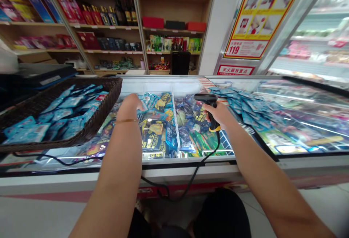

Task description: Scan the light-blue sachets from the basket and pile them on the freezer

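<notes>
My right hand (216, 114) is wrapped round the grip of a black barcode scanner (206, 98) above the freezer. Its black cable (195, 172) loops down over the freezer's front edge. Farther left, my left hand (131, 104) hangs over the freezer with its thumb pointing right. The other fingers are hidden behind the hand, so I cannot tell whether they grip anything. Beside the thumb shows a light blue packet (149, 100); whether the hand touches it is unclear. Below lie dark blue and yellow snack bags (152, 136) in a wire-divided compartment.
A brown woven basket (116, 87) holding several blue packets (72, 101) stands at the left. More blue packets (249, 105) are heaped on the right side of the freezer (191, 165). Shelves (109, 27) with boxes and bottles line the back wall.
</notes>
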Demonstrator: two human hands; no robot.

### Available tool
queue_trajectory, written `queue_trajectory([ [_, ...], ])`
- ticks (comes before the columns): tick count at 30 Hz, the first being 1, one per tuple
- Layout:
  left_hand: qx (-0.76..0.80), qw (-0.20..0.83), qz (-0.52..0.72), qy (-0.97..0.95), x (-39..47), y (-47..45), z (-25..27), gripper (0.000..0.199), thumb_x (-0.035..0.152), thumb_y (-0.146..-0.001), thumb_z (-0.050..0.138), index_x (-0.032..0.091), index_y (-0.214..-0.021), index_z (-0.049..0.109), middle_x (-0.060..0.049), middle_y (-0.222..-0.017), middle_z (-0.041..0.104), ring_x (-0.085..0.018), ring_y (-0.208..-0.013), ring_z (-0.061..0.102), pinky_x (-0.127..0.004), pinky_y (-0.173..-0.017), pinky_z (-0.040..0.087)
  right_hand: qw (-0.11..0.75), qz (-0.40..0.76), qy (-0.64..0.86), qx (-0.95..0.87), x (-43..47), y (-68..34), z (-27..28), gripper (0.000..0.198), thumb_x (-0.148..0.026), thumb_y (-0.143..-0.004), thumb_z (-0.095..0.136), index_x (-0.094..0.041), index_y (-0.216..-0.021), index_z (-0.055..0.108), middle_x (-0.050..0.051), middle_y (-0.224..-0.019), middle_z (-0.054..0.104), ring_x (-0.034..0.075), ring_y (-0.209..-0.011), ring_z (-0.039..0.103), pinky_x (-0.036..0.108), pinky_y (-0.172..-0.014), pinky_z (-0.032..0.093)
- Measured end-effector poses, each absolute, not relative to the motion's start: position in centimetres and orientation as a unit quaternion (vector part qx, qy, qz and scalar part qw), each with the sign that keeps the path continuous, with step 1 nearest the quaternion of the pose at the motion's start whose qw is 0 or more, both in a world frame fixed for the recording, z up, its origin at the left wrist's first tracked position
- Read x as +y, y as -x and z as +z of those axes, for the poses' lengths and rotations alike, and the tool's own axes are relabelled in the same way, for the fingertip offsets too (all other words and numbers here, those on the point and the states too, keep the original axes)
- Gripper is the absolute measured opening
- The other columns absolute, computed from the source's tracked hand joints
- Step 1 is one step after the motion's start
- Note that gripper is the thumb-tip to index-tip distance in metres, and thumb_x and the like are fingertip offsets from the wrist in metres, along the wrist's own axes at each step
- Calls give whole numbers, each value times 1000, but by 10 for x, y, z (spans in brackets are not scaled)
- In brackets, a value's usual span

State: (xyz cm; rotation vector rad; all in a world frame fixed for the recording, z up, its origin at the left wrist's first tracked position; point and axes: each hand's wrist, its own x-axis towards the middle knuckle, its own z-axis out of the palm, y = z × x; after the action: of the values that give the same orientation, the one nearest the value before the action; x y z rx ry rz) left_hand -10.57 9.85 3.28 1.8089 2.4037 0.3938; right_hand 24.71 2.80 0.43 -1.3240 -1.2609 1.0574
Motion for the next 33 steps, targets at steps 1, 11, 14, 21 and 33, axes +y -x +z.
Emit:
queue_trajectory([
  [1, 798, 60, 111, -589, 97, 103, 36, 59, 33, -48, 91, 15, -101, 74, -18, -97, 73, -41, -106, 67, -43, -89, 53, 493, 434, 543, -524, 27, -247, 4, 15, -21, -85, 70, -16, -85, 57, -1, -60, 63, 10, -39, 54, 22, -36, 44],
  [11, 755, 130, 263, -587, 88, 41, 38, 48, 37, -89, 60, 15, -130, 49, -17, -102, 70, -31, -92, 70, -38, -78, 52, 498, 428, 534, -532, 32, -251, -1, 21, -27, -83, 74, -17, -83, 55, -1, -60, 63, 11, -39, 55, 22, -37, 44],
  [14, 700, 222, 266, -624, 89, 26, 29, 61, 41, -78, 74, 18, -129, 49, -10, -93, 70, -27, -78, 69, -34, -69, 51, 499, 429, 534, -531, 32, -251, -1, 23, -29, -82, 75, -18, -85, 55, -1, -60, 63, 10, -40, 55, 22, -37, 44],
  [21, 640, 207, 200, -712, 85, 13, 23, 70, 16, -51, 83, 23, -116, 58, 0, -82, 69, -24, -77, 69, -28, -68, 50, 500, 436, 536, -522, 31, -249, 0, 24, -29, -82, 77, -18, -83, 55, -1, -58, 62, 10, -39, 53, 22, -36, 43],
  [33, 600, 203, 395, -666, 102, -1, 13, 24, 14, -69, 68, 16, -93, 64, -3, -84, 68, -20, -81, 64, -30, -78, 51, 491, 425, 535, -540, 33, -249, -4, 25, -32, -82, 76, -19, -81, 56, 0, -62, 63, 10, -40, 54, 22, -35, 42],
])
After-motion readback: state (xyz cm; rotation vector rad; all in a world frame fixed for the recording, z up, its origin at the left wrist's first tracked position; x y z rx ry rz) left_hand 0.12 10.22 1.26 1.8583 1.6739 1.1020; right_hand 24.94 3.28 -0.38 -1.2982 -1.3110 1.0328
